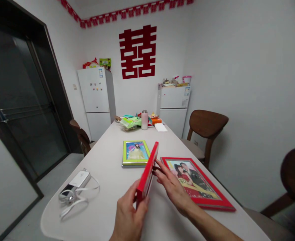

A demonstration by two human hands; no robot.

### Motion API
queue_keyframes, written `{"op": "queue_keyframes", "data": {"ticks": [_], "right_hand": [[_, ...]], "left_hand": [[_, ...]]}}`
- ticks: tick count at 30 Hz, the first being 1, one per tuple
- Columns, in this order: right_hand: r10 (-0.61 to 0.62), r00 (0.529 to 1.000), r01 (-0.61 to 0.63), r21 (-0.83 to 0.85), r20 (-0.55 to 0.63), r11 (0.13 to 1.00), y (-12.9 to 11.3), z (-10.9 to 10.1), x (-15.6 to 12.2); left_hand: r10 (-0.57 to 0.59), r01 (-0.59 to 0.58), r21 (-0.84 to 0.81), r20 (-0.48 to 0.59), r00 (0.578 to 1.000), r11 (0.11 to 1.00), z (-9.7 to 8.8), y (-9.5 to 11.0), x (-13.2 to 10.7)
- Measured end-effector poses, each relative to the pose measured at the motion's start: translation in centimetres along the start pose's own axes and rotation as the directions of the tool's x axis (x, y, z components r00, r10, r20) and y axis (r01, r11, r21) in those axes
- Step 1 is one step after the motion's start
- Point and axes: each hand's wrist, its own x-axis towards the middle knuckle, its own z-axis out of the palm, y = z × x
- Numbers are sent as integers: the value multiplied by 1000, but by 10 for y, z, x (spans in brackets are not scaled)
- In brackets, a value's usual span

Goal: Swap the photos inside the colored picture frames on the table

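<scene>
A red picture frame (149,169) stands on edge above the table, its narrow side toward me. My left hand (131,211) grips its near end, thumb on one face and fingers on the other. My right hand (171,189) has its fingers stretched out, their tips at the frame's right face. That face is mostly hidden by the angle. Under and beyond my right hand lies a larger red picture frame (195,182) with a photo of two people. A green picture frame (136,153) with a photo of a person in a yellow dress lies flat behind the held one.
On the white table (107,187), a power bank (78,180) with a white cable lies at the left. A pink bottle (144,119), green bags (131,123) and a white paper (161,127) occupy the far end. Wooden chairs (208,124) flank the table; two fridges (94,90) stand behind.
</scene>
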Motion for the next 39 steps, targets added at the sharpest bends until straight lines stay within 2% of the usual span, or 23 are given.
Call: {"op": "queue_keyframes", "data": {"ticks": [1, 2, 4, 6, 10, 13, 15, 17, 20, 23, 26, 29, 33, 36, 39], "right_hand": [[61, 998, -62, 109, 17, 992, -3, -1, -6], [117, 992, -124, 203, 42, 971, -4, -3, -12], [201, 973, -227, 319, 113, 920, -5, -6, -22], [238, 955, -287, 340, 179, 896, -2, -9, -27], [244, 944, -292, 215, 223, 932, 16, -16, -24], [232, 956, -235, -2, 179, 972, 34, -21, -15], [196, 973, -168, -206, 124, 964, 45, -23, -10], [128, 988, -84, -400, 84, 913, 54, -25, -6], [37, 997, 13, -593, 73, 805, 59, -26, -5], [17, 994, 68, -717, 110, 694, 58, -25, -5], [57, 988, 91, -830, 145, 550, 54, -23, -6], [81, 985, 103, -903, 150, 417, 51, -20, -6], [-16, 975, 210, -895, 222, 394, 50, -14, 0], [-75, 963, 269, -882, 261, 387, 52, -2, 11], [-69, 966, 256, -902, 247, 348, 56, 16, 28]], "left_hand": [[119, -124, 94, 63, 991, 988, 1, 0, -7], [233, -254, 168, 134, 963, 953, 2, -3, -13], [390, -461, 268, 279, 878, 846, 6, -12, -24], [431, -561, 336, 389, 814, 756, 12, -24, -33], [389, -598, 405, 489, 781, 691, 27, -44, -42], [295, -553, 415, 538, 790, 723, 35, -48, -42], [189, -484, 418, 574, 797, 769, 37, -44, -39], [50, -384, 444, 600, 799, 809, 35, -36, -35], [-145, -235, 516, 592, 793, 824, 26, -23, -26], [-252, -142, 564, 561, 788, 814, 15, -17, -20], [-298, -78, 596, 505, 810, 799, 4, -26, -16], [-303, -14, 642, 381, 874, 766, -5, -46, -14], [-283, 65, 631, 252, 926, 773, -10, -71, -15], [-265, 88, 580, 227, 937, 809, -10, -79, -16], [-262, 116, 541, 202, 944, 833, -8, -82, -18]]}}
